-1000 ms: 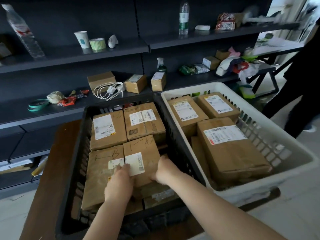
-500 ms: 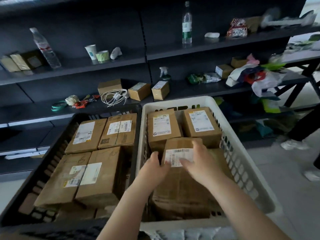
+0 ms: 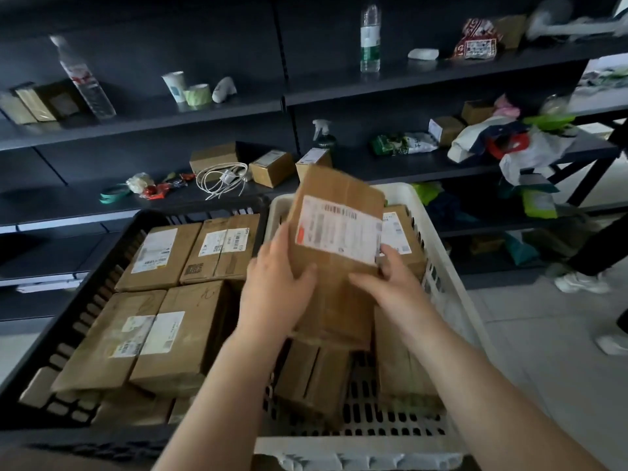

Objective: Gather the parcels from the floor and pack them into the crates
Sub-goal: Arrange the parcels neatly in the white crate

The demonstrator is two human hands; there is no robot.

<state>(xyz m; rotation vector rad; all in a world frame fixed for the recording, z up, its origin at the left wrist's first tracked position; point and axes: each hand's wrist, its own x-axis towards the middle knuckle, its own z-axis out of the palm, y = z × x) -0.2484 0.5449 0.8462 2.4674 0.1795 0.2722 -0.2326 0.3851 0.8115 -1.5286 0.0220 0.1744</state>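
Note:
A large brown parcel (image 3: 336, 205) with a white label is tilted up on its near end inside the white crate (image 3: 455, 300). My left hand (image 3: 275, 290) grips its left edge, thumb across the front. My right hand (image 3: 390, 283) holds its right side below the label. Smaller brown parcels (image 3: 312, 379) lie on the white crate's perforated floor under it, and another labelled parcel (image 3: 404, 239) sits behind. The black crate (image 3: 85, 311) on the left holds several labelled brown parcels (image 3: 176, 338) packed side by side.
Dark shelving (image 3: 238, 110) stands right behind the crates, with small boxes, a cable coil, bottles, cups and bags on it. A person's legs and white shoes (image 3: 581, 282) stand on the tiled floor at the right. A table frame is at far right.
Both hands left the parcel in the black crate, moved to the white crate and took hold of the large parcel. That parcel has since been raised from lying flat to tilted upright.

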